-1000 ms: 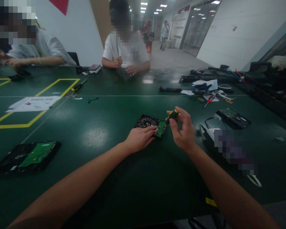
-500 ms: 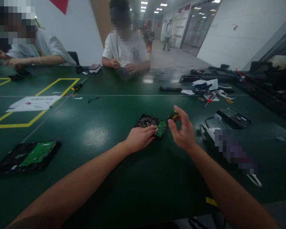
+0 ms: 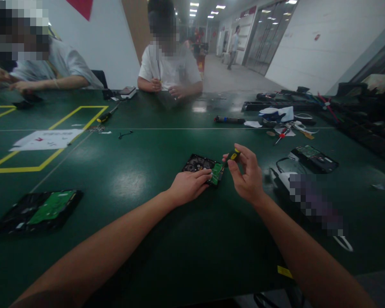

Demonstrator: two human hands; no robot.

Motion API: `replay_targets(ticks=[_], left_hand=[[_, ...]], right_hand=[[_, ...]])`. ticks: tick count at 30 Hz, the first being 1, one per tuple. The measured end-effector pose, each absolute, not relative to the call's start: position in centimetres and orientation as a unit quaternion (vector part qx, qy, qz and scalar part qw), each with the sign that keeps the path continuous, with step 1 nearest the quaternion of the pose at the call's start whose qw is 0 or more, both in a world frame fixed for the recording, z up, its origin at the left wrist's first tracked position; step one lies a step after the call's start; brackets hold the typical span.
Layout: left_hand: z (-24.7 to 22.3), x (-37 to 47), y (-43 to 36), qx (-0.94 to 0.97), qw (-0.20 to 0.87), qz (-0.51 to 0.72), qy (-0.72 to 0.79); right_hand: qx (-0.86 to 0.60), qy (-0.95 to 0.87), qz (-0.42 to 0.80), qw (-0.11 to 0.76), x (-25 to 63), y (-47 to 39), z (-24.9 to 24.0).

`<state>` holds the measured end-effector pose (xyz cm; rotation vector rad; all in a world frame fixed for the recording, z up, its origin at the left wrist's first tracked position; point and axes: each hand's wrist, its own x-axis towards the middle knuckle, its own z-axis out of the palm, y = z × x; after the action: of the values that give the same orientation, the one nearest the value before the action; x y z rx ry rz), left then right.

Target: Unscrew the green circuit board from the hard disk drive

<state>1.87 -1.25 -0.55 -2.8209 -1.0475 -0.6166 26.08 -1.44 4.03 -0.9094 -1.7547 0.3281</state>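
A black hard drive (image 3: 197, 164) with a green circuit board (image 3: 217, 173) lies in the middle of the table. Across its near side rests my left hand (image 3: 190, 185), its fingers pressing on the drive and holding it. Pinched between the thumb and fingers of my right hand (image 3: 247, 175) is a black and yellow screwdriver (image 3: 233, 156). It tilts down to the drive's right end, by the board; whether its tip sits in a screw is too small to tell.
Other hard drives lie at the left (image 3: 51, 207) and right (image 3: 314, 157). Nearer on the right is a blurred-out item with a white strap (image 3: 343, 243). Another screwdriver (image 3: 104, 117), a paper sheet (image 3: 46, 139) and cables (image 3: 327, 105) lie farther off. Two people sit across the table.
The fingers of my right hand have shifted around the screwdriver handle, with a fingertip now showing on its far side. My left hand and the hard drive stay put.
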Motion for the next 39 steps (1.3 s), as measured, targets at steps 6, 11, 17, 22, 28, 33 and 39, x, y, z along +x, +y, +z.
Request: replay_targets(ticks=[6,11,17,22,28,33,39], left_hand=[[-0.47,1.91,-1.32,-0.917,0.037,-0.203,-0.342],[-0.35,1.96,-1.37,-0.917,0.036,-0.199,-0.345],[-0.4,1.92,-1.32,-0.918,0.032,-0.194,-0.344],[-0.31,1.96,-1.36,-0.917,0.038,-0.196,-0.344],[-0.37,1.92,-1.33,-0.917,0.039,-0.2,-0.342],[-0.38,1.97,-1.33,-0.917,0.031,-0.196,-0.346],[-0.31,2.01,-1.41,-0.916,0.038,-0.192,-0.349]], right_hand=[[-0.396,-0.749,0.103,0.521,26.19,-1.58,4.11],[-0.401,-0.751,0.063,0.521,26.14,-1.62,4.37],[-0.396,-0.748,0.112,0.52,26.23,-1.66,4.4],[-0.388,-0.744,0.157,0.521,26.22,-1.51,4.06],[-0.408,-0.737,0.107,0.528,26.36,-1.23,3.75],[-0.396,-0.741,0.151,0.521,26.08,-1.52,4.12],[-0.401,-0.733,0.11,0.538,26.12,-1.28,3.7]])
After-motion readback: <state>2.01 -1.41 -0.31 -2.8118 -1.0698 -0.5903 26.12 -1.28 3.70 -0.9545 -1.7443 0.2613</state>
